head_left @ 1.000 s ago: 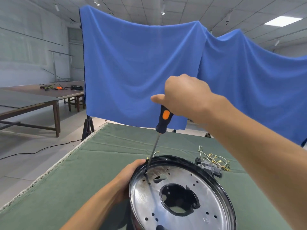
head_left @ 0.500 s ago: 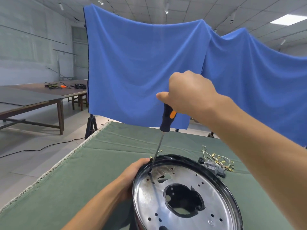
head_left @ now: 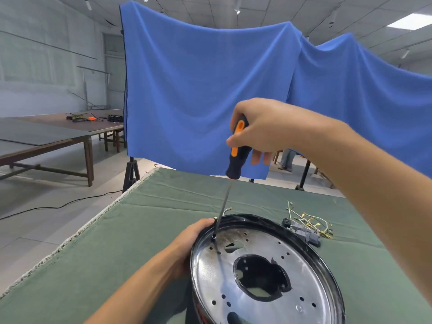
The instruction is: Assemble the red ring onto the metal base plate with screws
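Wire bundle (head_left: 308, 224) beside plate (head_left: 304, 272)

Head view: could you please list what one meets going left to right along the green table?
Left hand gripping the plate's rim → screwdriver tip at a hole → metal base plate → bundle of wires and connectors.

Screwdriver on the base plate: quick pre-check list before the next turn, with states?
1. Right hand grips screwdriver handle: ok.
2. Tip in a hole near the metal base plate rim: ok.
3. Left hand steadies the plate's edge: ok.
4. Screw under the tip: cannot tell.
5. Red ring seated: cannot tell, not visible.
6. Wire harness apart from the plate: ok.
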Motion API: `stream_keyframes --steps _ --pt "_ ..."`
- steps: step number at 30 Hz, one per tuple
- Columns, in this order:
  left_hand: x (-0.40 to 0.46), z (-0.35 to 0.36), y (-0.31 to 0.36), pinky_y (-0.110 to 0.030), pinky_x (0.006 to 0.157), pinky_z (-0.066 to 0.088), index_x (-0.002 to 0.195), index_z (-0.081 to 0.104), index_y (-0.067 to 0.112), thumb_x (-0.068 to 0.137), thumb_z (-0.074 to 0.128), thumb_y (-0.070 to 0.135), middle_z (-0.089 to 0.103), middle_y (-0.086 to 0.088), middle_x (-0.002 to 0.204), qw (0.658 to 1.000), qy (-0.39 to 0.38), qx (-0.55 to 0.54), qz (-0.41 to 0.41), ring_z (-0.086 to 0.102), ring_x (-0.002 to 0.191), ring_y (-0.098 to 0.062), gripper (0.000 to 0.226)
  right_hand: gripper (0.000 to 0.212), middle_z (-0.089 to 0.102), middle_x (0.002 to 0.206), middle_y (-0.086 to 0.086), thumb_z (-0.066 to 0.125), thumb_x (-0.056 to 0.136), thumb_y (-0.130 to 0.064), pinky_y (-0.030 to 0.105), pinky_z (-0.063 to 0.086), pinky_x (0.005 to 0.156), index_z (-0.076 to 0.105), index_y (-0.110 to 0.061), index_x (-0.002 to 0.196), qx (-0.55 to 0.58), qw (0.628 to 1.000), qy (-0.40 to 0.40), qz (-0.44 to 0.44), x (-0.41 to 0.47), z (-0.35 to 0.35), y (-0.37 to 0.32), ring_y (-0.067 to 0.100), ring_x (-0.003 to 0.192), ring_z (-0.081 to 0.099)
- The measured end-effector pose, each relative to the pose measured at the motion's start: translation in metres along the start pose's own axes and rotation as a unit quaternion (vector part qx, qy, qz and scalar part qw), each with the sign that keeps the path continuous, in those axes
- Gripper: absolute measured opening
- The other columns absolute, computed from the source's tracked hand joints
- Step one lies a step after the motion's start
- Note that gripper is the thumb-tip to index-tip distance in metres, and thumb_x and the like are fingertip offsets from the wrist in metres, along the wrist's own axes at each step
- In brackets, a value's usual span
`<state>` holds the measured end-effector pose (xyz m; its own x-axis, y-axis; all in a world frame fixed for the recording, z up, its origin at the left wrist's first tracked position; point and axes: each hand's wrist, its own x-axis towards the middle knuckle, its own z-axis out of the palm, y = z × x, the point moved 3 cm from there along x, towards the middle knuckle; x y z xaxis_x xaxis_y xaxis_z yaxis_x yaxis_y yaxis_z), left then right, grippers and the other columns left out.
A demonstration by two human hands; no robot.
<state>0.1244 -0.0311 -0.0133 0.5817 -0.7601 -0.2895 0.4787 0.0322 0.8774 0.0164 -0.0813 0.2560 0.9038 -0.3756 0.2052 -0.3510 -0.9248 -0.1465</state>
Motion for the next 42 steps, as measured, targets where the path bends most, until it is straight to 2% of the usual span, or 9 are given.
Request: stream_keyframes --steps 5,9,12,16,21,27,33,38,42 --pt "-0.004 0.003 0.002 -0.033 0.068 0.054 0.128 0.055 -0.002 0.089 0.058 0.040 0.058 -0.026 0.128 1.000 0.003 -0.004 -0.004 0.062 0.089 -0.031 0.057 0.038 0.050 0.060 0.001 0.055 0.089 -0.038 0.026 0.025 0.047 0.045 -0.013 0.063 -0.134 0.979 0.153 0.025 0.000 -0.002 0.003 0.017 0.051 0.044" --pt "-0.008 0.004 0.004 -0.031 0.066 0.054 0.128 0.055 -0.002 0.090 0.057 0.038 0.061 -0.025 0.122 1.000 0.009 -0.005 -0.003 0.062 0.086 -0.030 0.056 0.029 0.067 0.074 -0.001 0.058 0.088 -0.044 0.025 0.046 0.049 0.055 -0.016 0.094 -0.019 1.000 -0.007 0.007 -0.004 0.001 0.003 0.019 0.060 0.066" --pt "-0.010 0.006 0.003 -0.032 0.067 0.054 0.128 0.054 -0.003 0.090 0.056 0.038 0.060 -0.025 0.122 1.000 0.007 0.000 -0.002 0.062 0.087 -0.030 0.056 0.019 0.066 0.066 0.003 0.063 0.085 -0.032 0.020 0.039 0.043 0.061 -0.013 0.086 -0.016 0.999 0.046 -0.016 -0.005 -0.003 0.005 0.017 0.044 0.057" --pt "-0.013 0.005 0.004 -0.033 0.070 0.054 0.127 0.055 -0.002 0.090 0.057 0.039 0.060 -0.026 0.124 1.000 0.011 0.014 -0.002 0.061 0.089 -0.031 0.056 0.042 0.049 0.053 0.001 0.058 0.086 -0.043 0.025 0.023 0.046 0.042 -0.013 0.060 -0.125 0.976 0.175 0.018 -0.002 -0.001 0.006 0.017 0.048 0.043" --pt "-0.015 0.007 0.008 -0.028 0.064 0.054 0.104 0.067 0.005 0.093 0.051 0.034 0.070 -0.017 0.098 1.000 -0.010 0.024 0.006 0.066 0.075 -0.024 0.035 0.030 0.067 0.055 0.001 0.064 0.083 -0.042 0.023 0.046 0.045 0.059 -0.012 0.084 -0.013 0.999 0.046 -0.006 -0.002 0.003 0.008 0.017 0.044 0.063" --pt "-0.018 0.010 0.009 -0.024 0.061 0.052 0.096 0.067 0.008 0.095 0.047 0.032 0.070 -0.012 0.084 0.998 -0.027 0.049 0.004 0.066 0.066 -0.020 0.031 0.032 0.046 0.059 0.003 0.057 0.082 -0.030 0.025 0.023 0.047 0.043 -0.010 0.062 -0.095 0.966 0.236 0.043 0.002 0.005 0.022 0.019 0.050 0.039" --pt "-0.027 0.004 0.026 -0.033 0.076 0.039 0.098 0.065 0.015 0.090 0.050 0.048 0.060 -0.011 0.093 0.984 -0.027 0.177 0.001 0.051 0.083 -0.025 0.036 0.023 0.049 0.043 -0.001 0.058 0.066 -0.029 0.022 0.037 0.041 0.046 -0.011 0.056 0.127 0.944 0.299 0.062 -0.003 0.001 0.055 0.014 0.031 0.052" --pt "-0.034 -0.005 0.044 -0.031 0.061 0.033 0.101 0.062 0.018 0.082 0.055 0.057 0.051 -0.010 0.095 0.976 0.002 0.219 -0.003 0.038 0.087 -0.027 0.045 0.033 0.041 0.046 0.007 0.058 0.065 -0.029 0.029 0.036 0.042 0.045 0.001 0.058 0.218 0.891 0.395 0.057 -0.010 0.010 0.079 0.032 0.043 0.051" --pt "-0.032 -0.012 0.043 -0.033 0.069 0.041 0.091 0.064 0.016 0.085 0.053 0.051 0.061 -0.010 0.087 0.978 0.021 0.208 0.000 0.051 0.079 -0.025 0.037 0.026 0.043 0.043 -0.004 0.054 0.064 -0.030 0.019 0.025 0.042 0.046 -0.007 0.054 0.210 0.851 0.481 -0.013 -0.017 0.014 0.077 0.014 0.045 0.035"
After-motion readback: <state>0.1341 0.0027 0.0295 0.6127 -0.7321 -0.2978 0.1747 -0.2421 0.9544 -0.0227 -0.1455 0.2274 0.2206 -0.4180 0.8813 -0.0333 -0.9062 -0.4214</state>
